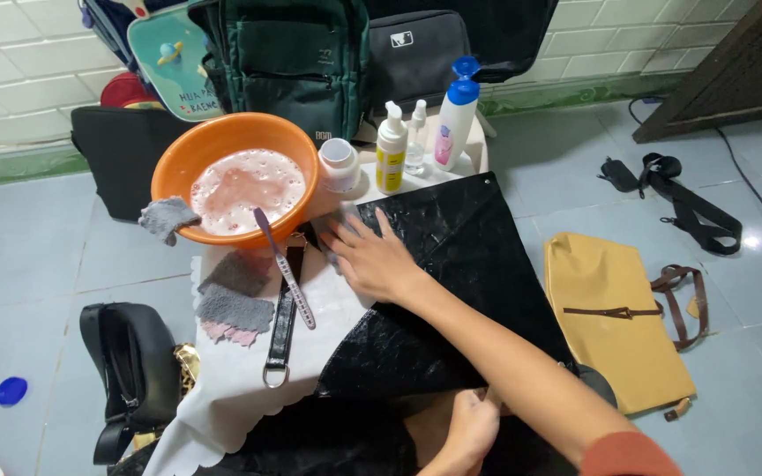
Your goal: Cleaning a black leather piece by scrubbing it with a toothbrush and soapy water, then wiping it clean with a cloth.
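Right hand point(372, 256): flat, fingers spread, perhaps pressing a cloth on black bag point(451, 291) across table | Left hand point(469, 427): pinching bag's near edge | Best wiped with bag held taut, strokes even.

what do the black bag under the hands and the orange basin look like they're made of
Black bag: probably leather or faux leather, glossy, with a crinkled embossed grain catching light. Orange basin: looks like smooth moulded plastic, uniform colour with a soft sheen on the rim.

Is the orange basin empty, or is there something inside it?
Not empty: the orange basin holds pinkish foamy liquid almost up to its rim.
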